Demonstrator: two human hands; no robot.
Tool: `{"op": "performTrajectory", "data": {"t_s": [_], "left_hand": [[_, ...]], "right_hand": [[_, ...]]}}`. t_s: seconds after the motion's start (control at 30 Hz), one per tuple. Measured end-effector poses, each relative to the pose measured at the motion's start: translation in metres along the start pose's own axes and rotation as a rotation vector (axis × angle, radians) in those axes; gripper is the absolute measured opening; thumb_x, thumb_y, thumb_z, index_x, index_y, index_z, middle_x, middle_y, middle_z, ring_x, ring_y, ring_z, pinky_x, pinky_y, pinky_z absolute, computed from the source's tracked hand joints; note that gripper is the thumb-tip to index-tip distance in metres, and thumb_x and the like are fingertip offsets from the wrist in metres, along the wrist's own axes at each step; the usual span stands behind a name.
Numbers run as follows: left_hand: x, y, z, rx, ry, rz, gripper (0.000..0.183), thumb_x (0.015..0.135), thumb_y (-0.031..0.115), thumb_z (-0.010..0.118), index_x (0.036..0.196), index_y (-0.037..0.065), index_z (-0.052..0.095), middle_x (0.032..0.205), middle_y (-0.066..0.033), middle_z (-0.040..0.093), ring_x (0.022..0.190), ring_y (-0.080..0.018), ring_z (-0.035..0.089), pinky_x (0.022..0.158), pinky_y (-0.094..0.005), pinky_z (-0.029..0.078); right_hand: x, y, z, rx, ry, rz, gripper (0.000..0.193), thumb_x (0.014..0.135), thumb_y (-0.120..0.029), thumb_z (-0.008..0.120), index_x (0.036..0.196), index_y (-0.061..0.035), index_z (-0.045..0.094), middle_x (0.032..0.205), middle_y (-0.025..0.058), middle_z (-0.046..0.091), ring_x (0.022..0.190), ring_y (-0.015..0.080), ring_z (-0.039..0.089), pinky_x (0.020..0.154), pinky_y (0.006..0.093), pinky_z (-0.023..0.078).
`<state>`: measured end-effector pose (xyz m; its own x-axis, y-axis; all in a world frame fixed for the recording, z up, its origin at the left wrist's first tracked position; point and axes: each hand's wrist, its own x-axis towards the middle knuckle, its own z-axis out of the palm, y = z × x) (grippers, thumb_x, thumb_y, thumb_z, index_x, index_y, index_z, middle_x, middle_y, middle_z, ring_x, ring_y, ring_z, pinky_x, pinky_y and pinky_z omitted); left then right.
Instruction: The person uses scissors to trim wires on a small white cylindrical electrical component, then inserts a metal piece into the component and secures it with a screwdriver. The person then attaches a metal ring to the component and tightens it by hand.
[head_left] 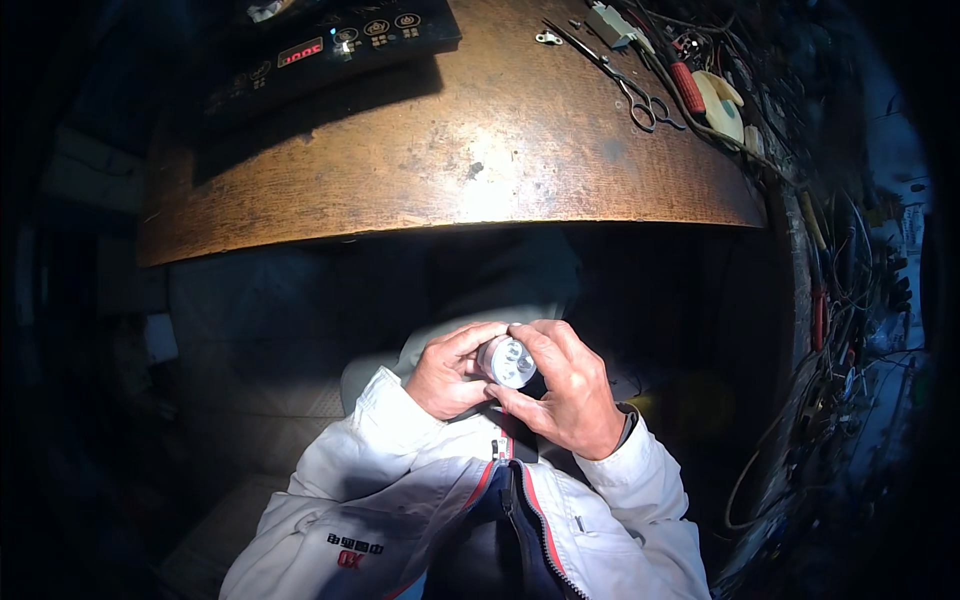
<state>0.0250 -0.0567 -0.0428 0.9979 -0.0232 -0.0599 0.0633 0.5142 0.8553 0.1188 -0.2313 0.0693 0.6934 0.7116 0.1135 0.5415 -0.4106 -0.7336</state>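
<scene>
Hands meet low in the view, below the counter's (450, 190) near edge, holding a small round silver lamp head (507, 361) between them. Left hand (450, 372) has its grip closed on the piece from nine o'clock, fingers curled over its rim. Right hand (565, 390) pinches it from three o'clock, thumb beneath. Up on the counter, scissors (625, 85) lie at one o'clock and a black control panel (340, 45) at eleven o'clock.
</scene>
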Motion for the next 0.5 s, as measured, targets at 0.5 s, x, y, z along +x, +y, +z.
{"op": "performTrajectory", "data": {"t_s": [0.5], "left_hand": [[-0.004, -0.01, -0.013, -0.138, -0.03, -0.027, 0.081, 0.08, -0.018, 0.084, 0.153, -0.004, 0.052, 0.15, -0.0161, 0.06, 0.14, -0.0259, 0.059, 0.122, -0.0427, 0.049]], "right_hand": [[-0.002, 0.01, 0.014, 0.042, 0.12, -0.048, 0.067, 0.071, -0.017, 0.098, 0.128, 0.0042, 0.07, 0.113, 0.0218, 0.069, 0.098, 0.0364, 0.073, 0.085, 0.0413, 0.061]]}}
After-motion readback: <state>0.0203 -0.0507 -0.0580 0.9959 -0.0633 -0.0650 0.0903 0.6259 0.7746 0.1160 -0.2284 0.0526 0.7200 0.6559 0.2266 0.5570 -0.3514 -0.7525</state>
